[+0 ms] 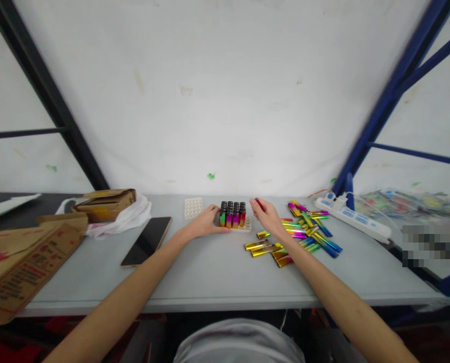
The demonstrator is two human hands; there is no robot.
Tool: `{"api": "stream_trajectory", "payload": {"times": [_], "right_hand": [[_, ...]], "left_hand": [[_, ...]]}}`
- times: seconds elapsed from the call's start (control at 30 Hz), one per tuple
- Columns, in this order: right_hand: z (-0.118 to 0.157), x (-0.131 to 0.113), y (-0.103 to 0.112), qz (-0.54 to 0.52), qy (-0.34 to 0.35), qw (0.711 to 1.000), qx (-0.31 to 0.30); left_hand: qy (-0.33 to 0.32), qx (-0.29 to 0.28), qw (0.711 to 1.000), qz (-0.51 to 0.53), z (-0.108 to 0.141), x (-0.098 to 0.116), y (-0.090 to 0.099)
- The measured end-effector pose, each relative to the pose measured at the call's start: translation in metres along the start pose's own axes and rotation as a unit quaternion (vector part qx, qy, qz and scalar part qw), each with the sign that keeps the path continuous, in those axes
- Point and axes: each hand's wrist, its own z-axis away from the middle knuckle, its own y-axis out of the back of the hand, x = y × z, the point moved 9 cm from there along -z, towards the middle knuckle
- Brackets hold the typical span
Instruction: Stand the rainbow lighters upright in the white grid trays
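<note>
Several shiny lighters with black tops stand upright in rows in a white tray. My left hand grips the tray's left end, thumb along the front and fingers toward the back. Just right of the tray, my right hand is raised with its fingers pinched round a lighter, of which only a dark reddish end shows. A loose pile of metallic rainbow lighters lies beside and partly behind my right forearm. A second white tray with round hollows lies behind my left hand.
A dark-screened phone or tablet lies left of my left forearm. Farther left are a small cardboard box on a white plastic bag and a larger printed carton. A white power strip runs along the right, near a blue frame post.
</note>
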Motion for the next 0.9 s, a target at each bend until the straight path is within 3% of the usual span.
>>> {"api": "stream_trajectory", "payload": {"times": [0.1,0.23,0.9], "right_hand": [[0.0024,-0.0027,0.0082,0.038,0.016,0.997,0.059],[0.0035,0.001,0.0097,0.053,0.002,0.995,0.09],[0.0024,-0.0038,0.0067,0.073,0.015,0.995,0.072]], "left_hand": [[0.004,-0.005,1.0,0.005,0.0008,-0.0025,-0.0021],[0.009,-0.003,1.0,0.006,0.0008,-0.0058,-0.0034],[0.005,-0.011,1.0,0.023,0.0008,-0.0027,-0.0034]]}}
